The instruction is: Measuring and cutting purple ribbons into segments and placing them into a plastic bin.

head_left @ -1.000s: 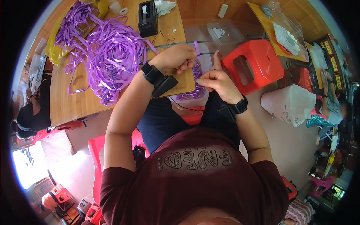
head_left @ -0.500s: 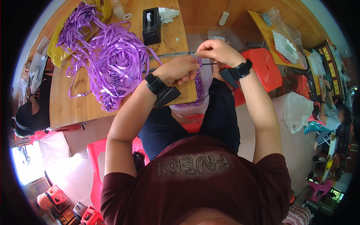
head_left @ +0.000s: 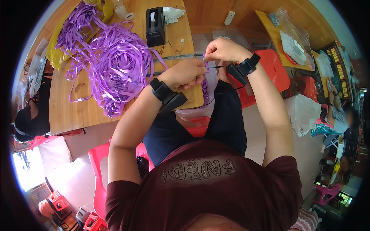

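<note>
A short length of purple ribbon (head_left: 207, 64) stands between my hands at the table's right edge, across a thin dark rod (head_left: 216, 67) that juts out beyond the edge. My left hand (head_left: 186, 73) is closed with its fingers curled, fingertips pressed at the ribbon's left side. With thumb and forefinger pinched together, my right hand (head_left: 226, 50) grips the ribbon's upper end. To the left lies a large tangled heap of purple ribbon (head_left: 119, 61) on the wooden table (head_left: 77, 115). Beneath my hands, purple pieces lie in a clear plastic box (head_left: 189, 112), partly hidden by the table.
A black tape dispenser (head_left: 155, 27) stands at the table's back, beside crumpled white plastic (head_left: 173, 15). A yellow bag (head_left: 54, 56) holds more ribbon. Red stools (head_left: 269, 71) and a white bag (head_left: 304, 113) are on the right. Other people sit at both far sides.
My right hand has moved slightly up and left, its fingertips now lower against the ribbon's top. My left hand has shifted slightly right; the ribbon remains on the rod.
</note>
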Tool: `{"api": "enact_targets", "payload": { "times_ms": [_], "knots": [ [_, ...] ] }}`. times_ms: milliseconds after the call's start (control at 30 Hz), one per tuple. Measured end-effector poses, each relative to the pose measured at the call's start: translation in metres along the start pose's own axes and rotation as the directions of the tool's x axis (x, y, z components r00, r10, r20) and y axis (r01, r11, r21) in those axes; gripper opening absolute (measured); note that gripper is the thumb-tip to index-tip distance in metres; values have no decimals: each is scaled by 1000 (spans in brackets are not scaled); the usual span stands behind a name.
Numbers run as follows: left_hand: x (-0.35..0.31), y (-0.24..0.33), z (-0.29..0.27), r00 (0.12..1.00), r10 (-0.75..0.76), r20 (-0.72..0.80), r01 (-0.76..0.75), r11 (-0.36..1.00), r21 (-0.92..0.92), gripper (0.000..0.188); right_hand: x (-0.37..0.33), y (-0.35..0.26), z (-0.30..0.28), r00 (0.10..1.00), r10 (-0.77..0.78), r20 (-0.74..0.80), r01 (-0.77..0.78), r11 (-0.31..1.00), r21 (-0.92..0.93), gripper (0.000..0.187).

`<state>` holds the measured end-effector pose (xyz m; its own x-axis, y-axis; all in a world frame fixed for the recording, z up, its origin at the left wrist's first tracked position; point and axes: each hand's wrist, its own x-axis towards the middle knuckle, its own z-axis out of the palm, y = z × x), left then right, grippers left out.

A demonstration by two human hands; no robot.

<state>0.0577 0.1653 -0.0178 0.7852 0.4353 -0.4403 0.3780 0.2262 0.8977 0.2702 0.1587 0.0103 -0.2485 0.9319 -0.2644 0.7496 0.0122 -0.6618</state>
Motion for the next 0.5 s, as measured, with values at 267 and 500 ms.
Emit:
{"api": "enact_targets", "payload": {
  "times_ms": [267, 500],
  "knots": [
    [-1, 3, 2, 1000, -5, -2, 5, 1000, -3, 15, -11, -6, 8, 985, 134, -110, -137, 990, -17, 27],
    [-3, 4, 2, 999, -32, -3, 32, 999, 10, 15, -26, -19, 13, 965, 152, -216, -219, 919, -329, 44]
  ]
}}
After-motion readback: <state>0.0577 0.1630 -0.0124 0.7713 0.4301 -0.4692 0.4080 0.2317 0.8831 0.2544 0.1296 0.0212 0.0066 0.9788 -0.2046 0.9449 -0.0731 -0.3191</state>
